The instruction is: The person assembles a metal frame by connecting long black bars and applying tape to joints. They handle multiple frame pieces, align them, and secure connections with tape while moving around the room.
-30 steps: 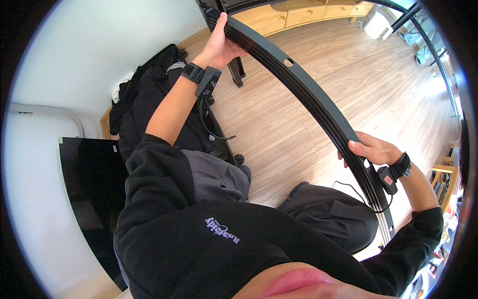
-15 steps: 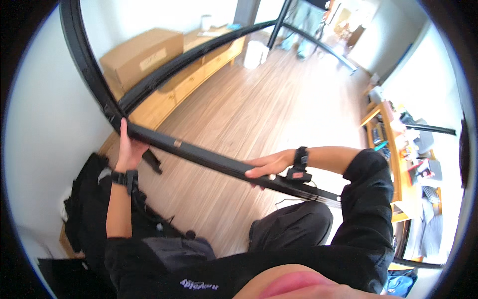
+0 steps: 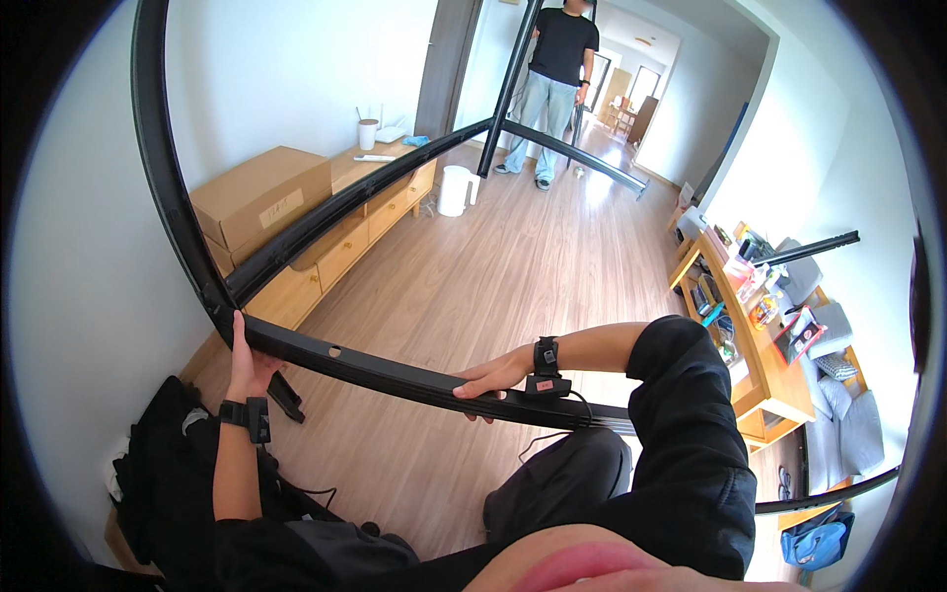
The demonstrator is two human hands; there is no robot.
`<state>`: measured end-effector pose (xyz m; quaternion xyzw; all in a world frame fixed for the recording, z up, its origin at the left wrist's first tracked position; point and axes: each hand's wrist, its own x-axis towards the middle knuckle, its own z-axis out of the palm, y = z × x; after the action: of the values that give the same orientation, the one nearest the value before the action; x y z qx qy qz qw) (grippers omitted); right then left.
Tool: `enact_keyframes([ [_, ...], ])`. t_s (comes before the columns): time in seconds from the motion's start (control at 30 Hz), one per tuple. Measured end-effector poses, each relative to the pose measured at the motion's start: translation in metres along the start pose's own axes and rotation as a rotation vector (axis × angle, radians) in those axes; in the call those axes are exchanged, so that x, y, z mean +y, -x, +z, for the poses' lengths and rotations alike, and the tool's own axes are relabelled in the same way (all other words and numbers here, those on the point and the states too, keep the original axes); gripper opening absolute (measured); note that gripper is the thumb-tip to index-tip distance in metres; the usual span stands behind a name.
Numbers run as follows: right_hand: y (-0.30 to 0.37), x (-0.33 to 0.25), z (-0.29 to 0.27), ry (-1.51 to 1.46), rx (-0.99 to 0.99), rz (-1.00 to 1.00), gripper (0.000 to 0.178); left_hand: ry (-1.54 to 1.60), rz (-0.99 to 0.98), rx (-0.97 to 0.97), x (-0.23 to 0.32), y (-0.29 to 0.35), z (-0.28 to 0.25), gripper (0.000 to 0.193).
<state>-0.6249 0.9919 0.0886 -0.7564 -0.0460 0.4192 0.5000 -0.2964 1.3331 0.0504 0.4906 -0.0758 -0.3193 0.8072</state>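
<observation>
A large black metal frame spans the view. Its near bar (image 3: pixel 395 379), with a small hole in its upper side, crosses in front of me. My left hand (image 3: pixel 249 363) grips this bar near its left corner, thumb up and fingers partly hidden beneath. Farther right, my right hand (image 3: pixel 498 375) is closed around the same bar, thumb on the near side. From the left corner a curved bar (image 3: pixel 163 148) rises, and another long bar (image 3: pixel 335 213) runs away to a far upright (image 3: pixel 508 89) with a splayed foot bar (image 3: pixel 582 158).
A person (image 3: pixel 564 59) stands behind the far upright. Left, a cardboard box (image 3: pixel 261 197) sits on a low wooden cabinet (image 3: pixel 340 264), near a white bin-like container (image 3: pixel 455 190). Right are a cluttered wooden table (image 3: pixel 774 370) and grey sofa (image 3: pixel 848 434). Black fabric (image 3: pixel 173 464) lies lower left.
The view has tilted up, so more of the far room and the standing person shows. Both hands keep their hold on the near bar, which appears slightly lower in the picture.
</observation>
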Motion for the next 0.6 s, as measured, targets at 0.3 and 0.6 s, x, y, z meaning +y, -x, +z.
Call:
enact_keyframes([
  [0.3, -0.0031, 0.0022, -0.0021, 0.026, -0.005, 0.030, 0.084, 0.007, -0.017, 0.034, 0.0007, -0.0010, -0.0007, 0.092],
  [0.6, -0.0014, 0.0003, -0.0012, 0.021, -0.007, 0.016, 0.081, -0.016, -0.009, 0.029, 0.0028, 0.0026, 0.0016, 0.090],
])
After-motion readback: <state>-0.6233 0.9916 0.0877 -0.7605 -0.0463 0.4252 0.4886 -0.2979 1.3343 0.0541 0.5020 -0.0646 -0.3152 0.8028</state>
